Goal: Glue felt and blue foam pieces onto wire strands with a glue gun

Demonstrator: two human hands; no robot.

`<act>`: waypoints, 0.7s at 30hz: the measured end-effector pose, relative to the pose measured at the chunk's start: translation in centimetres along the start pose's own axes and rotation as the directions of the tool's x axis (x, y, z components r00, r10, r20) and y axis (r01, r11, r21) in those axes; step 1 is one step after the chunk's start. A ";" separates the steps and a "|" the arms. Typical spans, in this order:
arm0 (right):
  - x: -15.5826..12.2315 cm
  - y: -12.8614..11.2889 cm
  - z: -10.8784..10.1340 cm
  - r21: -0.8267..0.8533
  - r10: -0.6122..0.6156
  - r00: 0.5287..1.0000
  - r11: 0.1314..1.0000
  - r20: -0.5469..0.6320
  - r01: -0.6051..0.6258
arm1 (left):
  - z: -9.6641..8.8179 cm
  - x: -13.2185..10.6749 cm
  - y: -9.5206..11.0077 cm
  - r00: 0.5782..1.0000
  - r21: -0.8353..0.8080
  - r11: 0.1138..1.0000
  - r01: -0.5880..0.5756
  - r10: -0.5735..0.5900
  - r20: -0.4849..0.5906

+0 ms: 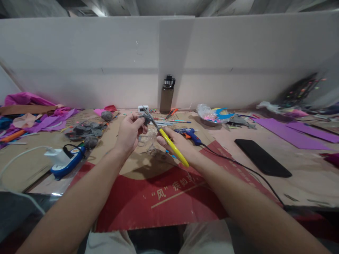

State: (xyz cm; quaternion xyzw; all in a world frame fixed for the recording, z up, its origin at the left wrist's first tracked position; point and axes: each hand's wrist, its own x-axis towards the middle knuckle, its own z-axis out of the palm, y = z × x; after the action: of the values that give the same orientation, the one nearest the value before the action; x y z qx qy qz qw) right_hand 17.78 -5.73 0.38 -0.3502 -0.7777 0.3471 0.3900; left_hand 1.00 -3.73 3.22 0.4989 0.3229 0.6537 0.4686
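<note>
left grip: grey piece | right grip: scissors | bowl: plastic, blue piece

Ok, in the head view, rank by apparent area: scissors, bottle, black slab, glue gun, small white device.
1. Black slab
2. Bottle and scissors: too alike to rank, scissors being nearer the camera
3. Glue gun
4. Small white device

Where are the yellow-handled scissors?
The scissors are near the head view's middle, in the right hand, blades beside the gray piece in the left hand.
</note>
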 end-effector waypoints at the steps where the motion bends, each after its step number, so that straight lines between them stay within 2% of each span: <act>1: 0.0 0.1 0.0 -0.008 -0.005 1.000 1.000 0.001 0.005 | 0.0 0.0 0.0 1.000 0.005 1.000 -0.003 0.003 0.003; 7: 0.0 0.2 0.0 0.010 -0.003 1.000 1.000 0.004 0.003 | -0.1 0.0 0.1 1.000 0.021 1.000 -0.008 0.008 0.005; 15: 0.1 0.1 0.0 -0.029 -0.007 1.000 1.000 -0.006 0.007 | -0.3 0.2 0.0 0.999 -0.030 0.998 0.055 -0.055 0.000; 21: 0.1 0.0 -0.1 -0.027 0.007 1.000 1.000 0.018 -0.007 | -0.5 0.3 -0.3 0.998 -0.049 0.998 0.041 -0.039 0.040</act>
State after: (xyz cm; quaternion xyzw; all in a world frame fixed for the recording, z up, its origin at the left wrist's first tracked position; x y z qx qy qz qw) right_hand 17.79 -5.67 0.43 -0.3551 -0.7844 0.3412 0.3770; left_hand 0.55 -3.29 2.95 0.4932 0.3069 0.6422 0.5001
